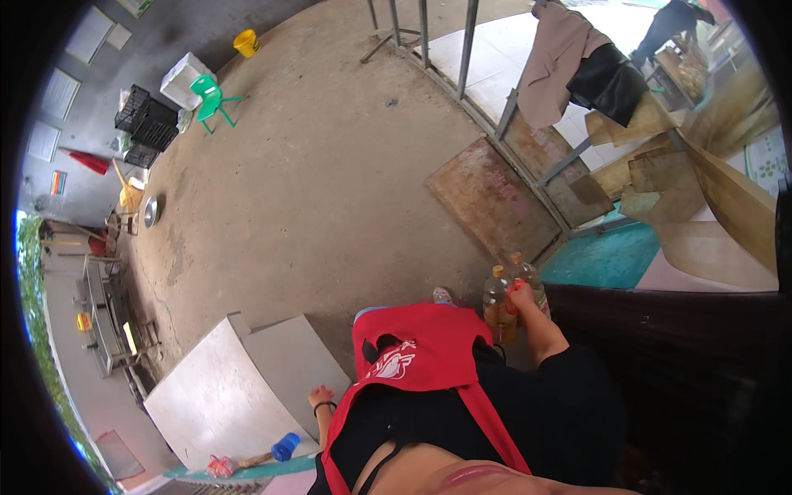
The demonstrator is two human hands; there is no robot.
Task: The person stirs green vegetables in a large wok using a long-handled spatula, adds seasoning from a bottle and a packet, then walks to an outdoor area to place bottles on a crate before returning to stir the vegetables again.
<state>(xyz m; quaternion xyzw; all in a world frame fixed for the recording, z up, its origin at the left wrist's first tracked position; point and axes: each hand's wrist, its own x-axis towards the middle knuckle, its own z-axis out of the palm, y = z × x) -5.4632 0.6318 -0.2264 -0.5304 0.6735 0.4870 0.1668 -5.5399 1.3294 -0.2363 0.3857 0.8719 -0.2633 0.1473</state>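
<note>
On the right, my right hand [521, 296] is closed round the red handle of one of two large clear plastic bottles with orange caps. The nearer bottle [499, 309] has yellowish liquid low in it; the other bottle [523, 270] stands just behind, partly hidden by the hand. Which bottle the handle belongs to is hard to tell. At lower left, my left hand [321, 396], with a dark band at the wrist, hangs beside a grey-white board [297, 359], its fingers loosely curled and nothing visible in them. A red apron [427, 340] covers my lap.
A rusty board [495, 198] lies by a metal frame [468, 49] on the right. A dark panel [662, 315] rises beside the bottles. A green chair [210, 99], black crates [154, 127] and a yellow bucket [246, 43] stand along the far wall. A blue cup [285, 447] lies at lower left.
</note>
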